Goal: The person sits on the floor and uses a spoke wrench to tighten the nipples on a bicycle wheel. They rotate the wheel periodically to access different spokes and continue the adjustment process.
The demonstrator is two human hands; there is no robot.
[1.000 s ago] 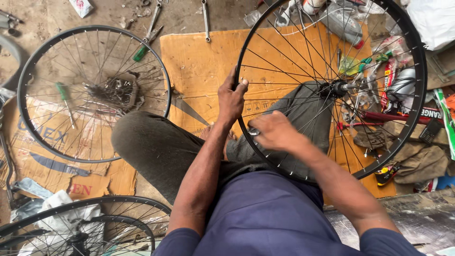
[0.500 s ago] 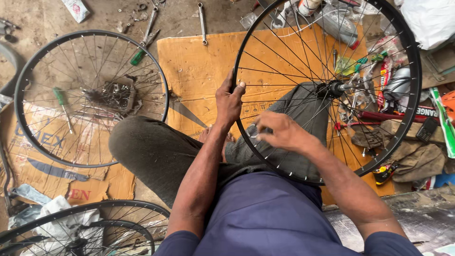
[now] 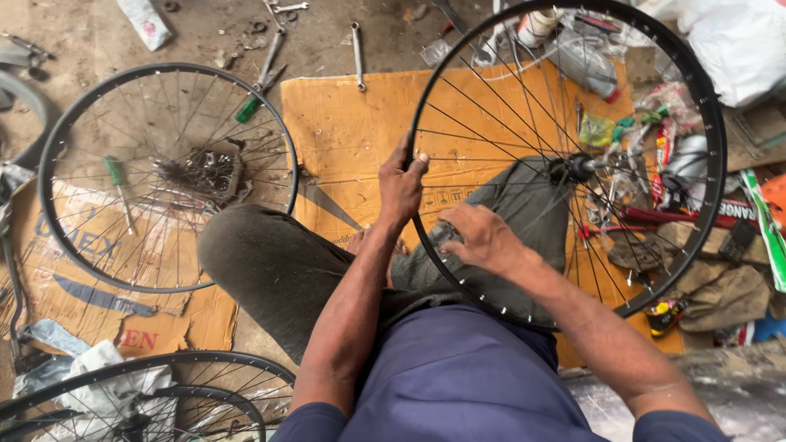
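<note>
While the person sits cross-legged on the floor, the scene reads so:

Wheel in hand: a black spoked bicycle wheel (image 3: pixel 711 155) stands tilted over the person's lap and right knee, its hub (image 3: pixel 578 167) above the grey trouser leg.
Left hand: the left hand (image 3: pixel 401 185) grips the wheel's rim at its left edge, fingers curled round the rim.
Right hand: the right hand (image 3: pixel 483 237) lies inside the wheel near the lower rim, fingers bent among the spokes; whether it holds anything small cannot be told.
Second wheel: another wheel (image 3: pixel 51 155) lies flat on the floor to the left, well apart from both hands.
Inside it: a green-handled screwdriver (image 3: pixel 116 176) and a heap of small metal parts (image 3: pixel 201 170).
Underfoot: orange cardboard (image 3: pixel 344 131) lies beneath the knees.
Top edge: a wrench (image 3: pixel 358 56) lies on the bare floor, partly over the cardboard's edge.
Bottom left: a third wheel (image 3: pixel 188 360) shows partly.
</note>
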